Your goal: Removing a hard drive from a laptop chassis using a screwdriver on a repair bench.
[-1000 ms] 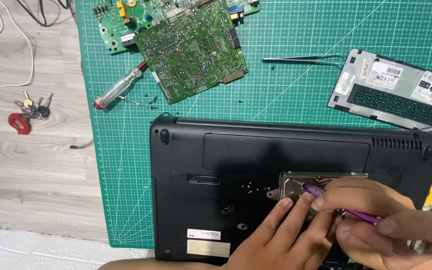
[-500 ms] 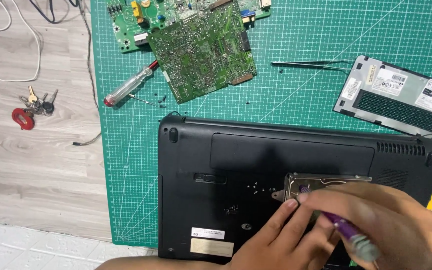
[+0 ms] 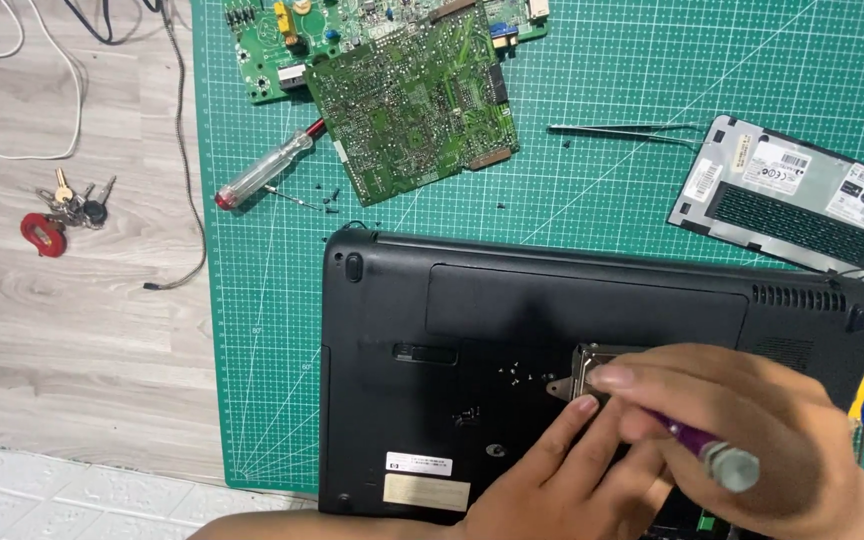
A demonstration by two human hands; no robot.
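Upturned black laptop point(image 3: 512, 340) beneath both hands. Right hand point(image 3: 752, 430), fingers clenched round purple screwdriver point(image 3: 712, 455), tip hidden. Left hand point(image 3: 562, 480), fingers released, fingertip touching metal drive bracket point(image 3: 577, 375). Circuit boards point(image 3: 402, 90), tweezers point(image 3: 622, 130) well beyond fingers.

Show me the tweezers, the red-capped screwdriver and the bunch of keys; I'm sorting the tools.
tweezers point(image 3: 624, 130): head view, middle of the thin metal arms.
red-capped screwdriver point(image 3: 262, 171): head view, clear handle.
bunch of keys point(image 3: 80, 205): head view, the keys beside the red fob.
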